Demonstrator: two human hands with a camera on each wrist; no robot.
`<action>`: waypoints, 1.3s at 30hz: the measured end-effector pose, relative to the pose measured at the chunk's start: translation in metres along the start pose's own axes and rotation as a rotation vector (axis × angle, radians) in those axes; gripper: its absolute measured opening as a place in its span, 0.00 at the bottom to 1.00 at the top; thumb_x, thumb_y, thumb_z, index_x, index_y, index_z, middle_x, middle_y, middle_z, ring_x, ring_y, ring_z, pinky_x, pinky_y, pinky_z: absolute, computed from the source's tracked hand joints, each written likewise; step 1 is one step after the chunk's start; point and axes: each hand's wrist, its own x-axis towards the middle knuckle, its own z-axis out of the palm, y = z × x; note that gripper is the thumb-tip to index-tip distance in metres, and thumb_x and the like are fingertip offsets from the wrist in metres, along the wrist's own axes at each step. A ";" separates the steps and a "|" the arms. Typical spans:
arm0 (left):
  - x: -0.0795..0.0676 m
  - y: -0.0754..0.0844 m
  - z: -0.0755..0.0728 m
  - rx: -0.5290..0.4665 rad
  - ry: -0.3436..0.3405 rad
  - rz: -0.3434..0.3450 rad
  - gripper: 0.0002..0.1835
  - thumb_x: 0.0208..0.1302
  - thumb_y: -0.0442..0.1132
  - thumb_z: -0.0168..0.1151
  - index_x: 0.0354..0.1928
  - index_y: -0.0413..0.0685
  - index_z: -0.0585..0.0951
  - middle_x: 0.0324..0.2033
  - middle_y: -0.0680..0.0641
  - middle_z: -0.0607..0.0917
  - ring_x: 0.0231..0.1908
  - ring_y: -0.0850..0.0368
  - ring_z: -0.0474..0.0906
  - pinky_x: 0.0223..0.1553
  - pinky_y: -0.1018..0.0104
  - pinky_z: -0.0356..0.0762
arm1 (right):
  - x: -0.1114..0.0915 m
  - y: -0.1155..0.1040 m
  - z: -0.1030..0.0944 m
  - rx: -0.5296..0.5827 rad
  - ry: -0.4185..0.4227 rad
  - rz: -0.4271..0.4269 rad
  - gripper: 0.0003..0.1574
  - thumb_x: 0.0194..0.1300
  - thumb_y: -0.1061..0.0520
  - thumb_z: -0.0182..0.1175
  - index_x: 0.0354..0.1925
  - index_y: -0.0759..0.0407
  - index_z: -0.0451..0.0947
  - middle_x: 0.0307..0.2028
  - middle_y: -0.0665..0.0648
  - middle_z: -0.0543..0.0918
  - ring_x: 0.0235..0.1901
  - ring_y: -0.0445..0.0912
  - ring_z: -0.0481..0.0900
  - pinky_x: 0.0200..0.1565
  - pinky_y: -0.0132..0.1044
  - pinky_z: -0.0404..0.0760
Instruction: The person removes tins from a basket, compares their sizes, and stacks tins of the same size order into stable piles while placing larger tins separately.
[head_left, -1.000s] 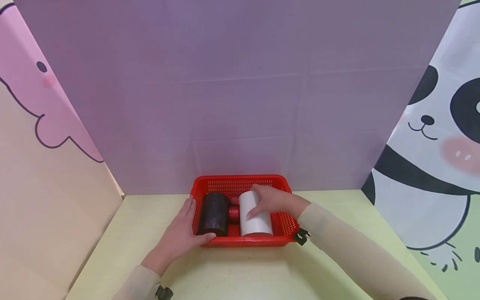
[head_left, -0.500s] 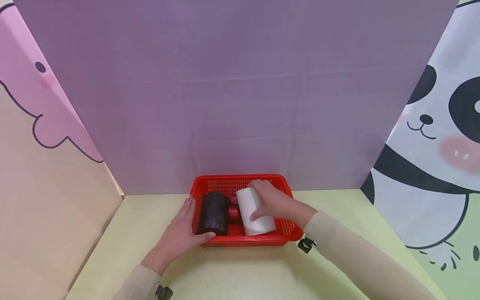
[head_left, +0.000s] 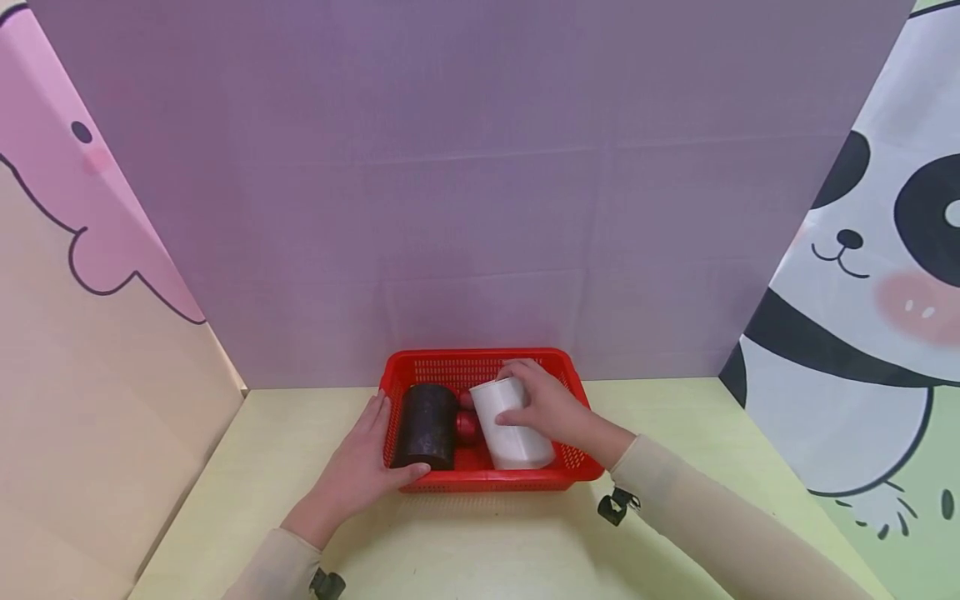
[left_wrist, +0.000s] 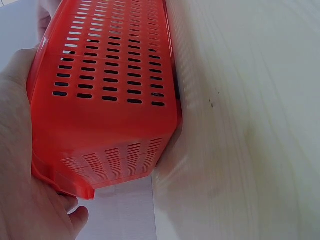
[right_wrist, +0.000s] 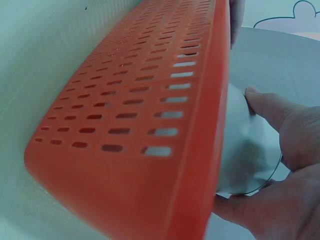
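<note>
A red plastic basket (head_left: 487, 480) with slotted walls stands on the table. My left hand (head_left: 358, 467) holds its near left corner, thumb over the front rim and fingers along the left rim. In the left wrist view, fingertips (left_wrist: 78, 219) show beyond the rim. Inside the basket, my right hand (head_left: 551, 408) grips a smooth white cylinder (head_left: 517, 446), which leans with its far end to the left. The right wrist view shows the thumb and fingers around this white cylinder (right_wrist: 245, 155), partly hidden by the basket wall. A black cylinder (head_left: 426, 429) lies in the left half.
Between the two cylinders sit small shiny red round-sided objects (head_left: 468, 427), partly covered. The basket stands near the back of the pale wooden table (head_left: 480, 550). Behind it rises a purple cloth wall (head_left: 480, 208), with printed panels at both sides.
The white cylinder has turned from nearly straight to a lean, its near end shifted right. My right hand moved slightly right with it. My left hand stays at the basket corner.
</note>
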 end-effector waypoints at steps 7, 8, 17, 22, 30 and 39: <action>0.001 0.000 0.000 -0.003 0.002 0.000 0.74 0.55 0.75 0.77 0.90 0.41 0.50 0.89 0.40 0.49 0.87 0.39 0.46 0.74 0.35 0.72 | -0.005 0.000 0.006 0.064 0.054 0.066 0.43 0.57 0.51 0.87 0.64 0.50 0.76 0.62 0.55 0.79 0.58 0.54 0.80 0.47 0.49 0.94; 0.001 0.000 0.001 -0.002 0.000 0.002 0.74 0.55 0.76 0.77 0.90 0.42 0.50 0.89 0.41 0.49 0.87 0.39 0.46 0.74 0.35 0.72 | -0.006 -0.001 0.007 0.074 0.068 0.081 0.43 0.56 0.51 0.88 0.64 0.50 0.76 0.61 0.55 0.78 0.58 0.54 0.80 0.47 0.49 0.94; 0.000 0.000 0.002 -0.004 0.003 0.002 0.74 0.55 0.76 0.77 0.90 0.41 0.50 0.89 0.41 0.49 0.87 0.39 0.46 0.74 0.35 0.73 | -0.012 0.000 0.013 0.140 0.112 0.140 0.44 0.56 0.49 0.88 0.63 0.49 0.74 0.58 0.55 0.82 0.55 0.54 0.83 0.45 0.52 0.94; 0.001 -0.001 0.003 -0.009 0.009 -0.004 0.74 0.55 0.76 0.76 0.90 0.41 0.50 0.89 0.41 0.49 0.87 0.38 0.46 0.75 0.36 0.72 | -0.013 0.002 0.015 0.159 0.120 0.139 0.45 0.57 0.49 0.87 0.65 0.51 0.73 0.58 0.57 0.83 0.54 0.54 0.84 0.46 0.54 0.93; 0.001 -0.003 0.002 -0.003 0.007 0.002 0.74 0.56 0.76 0.76 0.90 0.41 0.49 0.89 0.40 0.49 0.87 0.38 0.46 0.75 0.36 0.72 | -0.014 0.001 0.016 0.180 0.117 0.155 0.57 0.55 0.49 0.88 0.75 0.52 0.69 0.62 0.56 0.82 0.58 0.55 0.83 0.52 0.57 0.92; 0.000 -0.002 0.002 -0.015 0.005 -0.006 0.74 0.56 0.77 0.76 0.90 0.42 0.49 0.89 0.41 0.49 0.87 0.38 0.46 0.73 0.35 0.73 | -0.014 0.007 0.011 0.170 0.142 0.138 0.59 0.55 0.46 0.89 0.76 0.51 0.68 0.63 0.56 0.81 0.59 0.55 0.83 0.52 0.57 0.92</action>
